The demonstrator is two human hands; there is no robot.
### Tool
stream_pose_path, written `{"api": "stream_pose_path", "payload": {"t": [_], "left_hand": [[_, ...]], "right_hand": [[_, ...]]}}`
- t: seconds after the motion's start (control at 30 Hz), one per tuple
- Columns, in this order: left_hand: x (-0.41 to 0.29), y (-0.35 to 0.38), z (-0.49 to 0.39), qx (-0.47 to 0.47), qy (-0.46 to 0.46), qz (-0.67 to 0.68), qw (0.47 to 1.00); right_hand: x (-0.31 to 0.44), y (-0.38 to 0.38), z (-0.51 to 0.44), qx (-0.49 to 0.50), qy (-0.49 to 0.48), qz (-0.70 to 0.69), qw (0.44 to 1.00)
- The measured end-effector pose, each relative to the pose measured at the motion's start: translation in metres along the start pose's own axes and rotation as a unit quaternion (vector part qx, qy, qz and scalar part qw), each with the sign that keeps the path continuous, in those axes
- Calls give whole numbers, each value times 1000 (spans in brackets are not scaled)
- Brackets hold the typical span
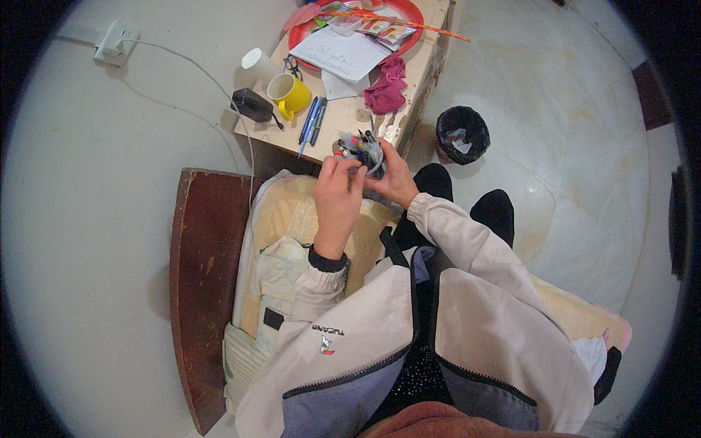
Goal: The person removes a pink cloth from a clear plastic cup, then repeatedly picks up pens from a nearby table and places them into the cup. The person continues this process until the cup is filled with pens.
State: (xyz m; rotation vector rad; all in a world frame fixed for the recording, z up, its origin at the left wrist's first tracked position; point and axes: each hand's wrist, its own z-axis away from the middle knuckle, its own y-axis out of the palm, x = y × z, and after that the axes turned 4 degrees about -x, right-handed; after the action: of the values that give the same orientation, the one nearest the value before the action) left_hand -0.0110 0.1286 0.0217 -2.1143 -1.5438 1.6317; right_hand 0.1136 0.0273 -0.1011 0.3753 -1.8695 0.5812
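My right hand (395,176) is wrapped around a small holder (377,164) packed with pens and other slim items, near the table's front edge. My left hand (340,189) meets it from the left, fingertips at the holder's near side; whether they pinch an item is hidden. Several pens (313,121) lie side by side on the table (350,112), left of the holder. Beyond them stands a yellow mug (290,94). A crumpled pink cloth (386,90) lies near the table's right edge.
A red tray (412,12) holds packets, with a written notebook page (339,52) over its rim. Eyeglasses (293,68), a white cup (258,64) and a black adapter (252,105) sit at the left. A black-lined bin (463,134) stands on the floor at the right.
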Motion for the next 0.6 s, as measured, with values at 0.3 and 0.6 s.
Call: {"api": "stream_pose_path", "payload": {"t": [0.3,0.6], "left_hand": [[7,-1,8,-75,-30,20,997],[47,20,-2,-25,-101,118,987]], "right_hand": [[5,-1,-2,-2,-12,-3,1000],[14,-4,-7,1,30,-26,999]]}}
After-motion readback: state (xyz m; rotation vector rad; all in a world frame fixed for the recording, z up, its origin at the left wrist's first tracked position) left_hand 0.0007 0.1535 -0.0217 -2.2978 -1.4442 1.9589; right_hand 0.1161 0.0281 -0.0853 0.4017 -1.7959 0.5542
